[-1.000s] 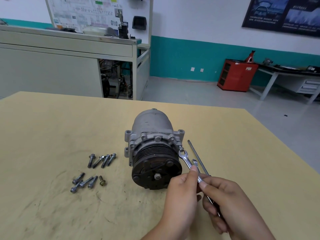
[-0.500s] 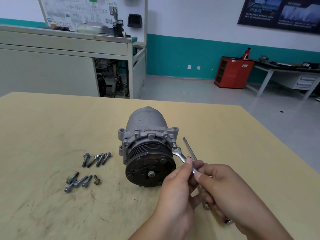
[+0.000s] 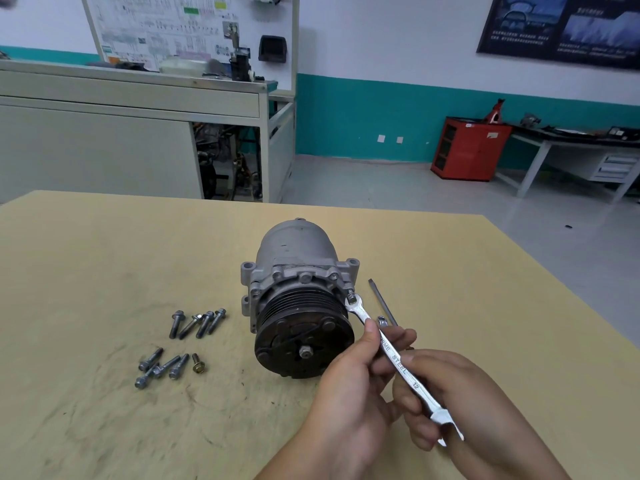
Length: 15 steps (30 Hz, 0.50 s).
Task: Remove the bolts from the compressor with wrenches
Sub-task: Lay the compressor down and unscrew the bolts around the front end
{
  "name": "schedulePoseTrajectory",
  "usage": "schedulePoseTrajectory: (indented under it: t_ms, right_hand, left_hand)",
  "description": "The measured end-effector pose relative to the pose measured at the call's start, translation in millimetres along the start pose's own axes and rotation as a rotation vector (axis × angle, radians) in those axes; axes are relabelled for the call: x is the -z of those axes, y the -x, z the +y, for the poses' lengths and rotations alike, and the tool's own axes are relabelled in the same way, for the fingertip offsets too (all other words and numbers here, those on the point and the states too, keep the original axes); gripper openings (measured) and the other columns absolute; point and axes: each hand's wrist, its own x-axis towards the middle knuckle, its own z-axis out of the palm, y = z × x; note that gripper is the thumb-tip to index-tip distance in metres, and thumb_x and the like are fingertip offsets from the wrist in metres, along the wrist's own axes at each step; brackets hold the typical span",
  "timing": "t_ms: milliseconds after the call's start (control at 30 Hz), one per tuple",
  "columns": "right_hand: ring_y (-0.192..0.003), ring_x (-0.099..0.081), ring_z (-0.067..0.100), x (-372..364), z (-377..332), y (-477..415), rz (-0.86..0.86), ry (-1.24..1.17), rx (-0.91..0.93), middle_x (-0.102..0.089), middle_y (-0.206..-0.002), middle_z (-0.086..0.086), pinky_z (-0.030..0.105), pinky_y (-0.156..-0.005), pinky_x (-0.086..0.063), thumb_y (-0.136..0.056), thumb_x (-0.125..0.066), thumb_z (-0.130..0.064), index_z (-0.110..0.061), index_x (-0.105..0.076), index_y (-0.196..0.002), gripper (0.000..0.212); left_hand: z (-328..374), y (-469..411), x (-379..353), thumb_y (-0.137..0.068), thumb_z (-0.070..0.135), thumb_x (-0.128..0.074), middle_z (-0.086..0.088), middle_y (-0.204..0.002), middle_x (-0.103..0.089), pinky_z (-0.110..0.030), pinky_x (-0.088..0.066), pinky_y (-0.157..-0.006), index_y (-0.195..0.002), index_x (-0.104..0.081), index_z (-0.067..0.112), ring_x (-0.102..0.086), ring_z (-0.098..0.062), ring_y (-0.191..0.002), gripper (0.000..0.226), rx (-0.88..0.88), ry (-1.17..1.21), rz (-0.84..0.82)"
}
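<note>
A grey compressor (image 3: 294,258) with a black pulley (image 3: 304,337) facing me lies on the yellow table (image 3: 104,254). A silver wrench (image 3: 398,365) has its ring end on a bolt (image 3: 351,299) at the compressor's right flange. My left hand (image 3: 349,396) pinches the wrench shaft near the ring end. My right hand (image 3: 460,407) grips the shaft lower down, near its open end. Several removed bolts (image 3: 197,322) lie to the compressor's left, with another group (image 3: 162,367) nearer me.
A screwdriver shaft (image 3: 382,301) lies on the table right of the compressor, with a second small ring wrench end (image 3: 381,320) beside it. A brass-coloured bolt (image 3: 197,363) lies by the near bolt group. A grey workbench, a red cabinet and a desk stand beyond the table.
The wrench has tilted so its marked face shows and its open end sticks out past my right hand. Both hands have shifted slightly along the shaft.
</note>
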Motion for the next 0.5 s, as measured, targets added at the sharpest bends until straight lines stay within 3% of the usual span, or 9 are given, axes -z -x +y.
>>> schedulePoseTrajectory:
  t_ms: [67, 200, 267, 333, 500]
  right_hand:
    - [-0.028, -0.028, 0.015, 2.7, 2.7, -0.6, -0.027, -0.100, -0.046, -0.038, -0.045, 0.008, 0.022, -0.033, -0.027, -0.090, -0.043, -0.012, -0.009, -0.071, -0.058, 0.042]
    - [-0.022, -0.026, 0.010, 4.9, 0.5, -1.8, -0.141, -0.459, -0.202, -0.034, -0.044, 0.003, 0.017, -0.028, -0.023, -0.061, -0.069, -0.016, -0.003, -0.067, -0.062, 0.013]
    - [-0.020, -0.028, 0.010, 5.9, 0.6, -2.0, -0.248, -0.651, -0.254, -0.035, -0.042, 0.002, 0.015, -0.025, -0.024, -0.043, -0.090, -0.005, 0.001, -0.064, -0.063, 0.033]
    - [-0.019, -0.027, 0.009, 7.2, -1.1, -0.5, -0.320, -0.808, -0.280, -0.035, -0.040, 0.002, 0.016, -0.023, -0.025, -0.029, -0.090, 0.008, 0.004, -0.062, -0.064, 0.046]
    - [-0.026, -0.010, 0.002, 3.5, -2.9, 1.4, -0.351, -0.962, -0.269, -0.033, -0.035, 0.001, 0.015, -0.022, -0.018, -0.031, -0.083, 0.022, 0.006, -0.057, -0.069, 0.048]
  left_hand:
    - [0.0, -0.9, 1.1, -0.072, 0.044, -0.057, -0.002, -0.093, -0.074, -0.030, -0.048, -0.053, -0.094, -0.067, 0.008, -0.061, -0.013, -0.055, 0.043, 0.013, 0.017, -0.012]
    - [-0.1, -2.7, 2.4, -0.068, 0.044, -0.060, 0.000, -0.086, -0.073, -0.027, -0.052, -0.058, -0.076, -0.074, 0.014, -0.066, -0.015, -0.063, 0.034, 0.040, 0.062, -0.033]
    - [0.0, -3.5, 3.1, -0.069, 0.043, -0.061, -0.001, -0.089, -0.074, -0.027, -0.053, -0.057, -0.073, -0.075, 0.015, -0.067, -0.017, -0.060, 0.032, 0.047, 0.089, -0.051]
    - [-0.5, -5.2, 3.9, -0.072, 0.043, -0.060, -0.002, -0.092, -0.074, -0.030, -0.052, -0.060, -0.077, -0.073, 0.014, -0.066, -0.017, -0.056, 0.032, 0.052, 0.115, -0.057]
    - [-5.2, -8.8, 1.9, -0.072, 0.040, -0.059, -0.003, -0.067, -0.067, -0.029, -0.049, -0.068, -0.056, -0.071, 0.015, -0.065, -0.014, -0.056, 0.033, 0.027, 0.230, -0.045]
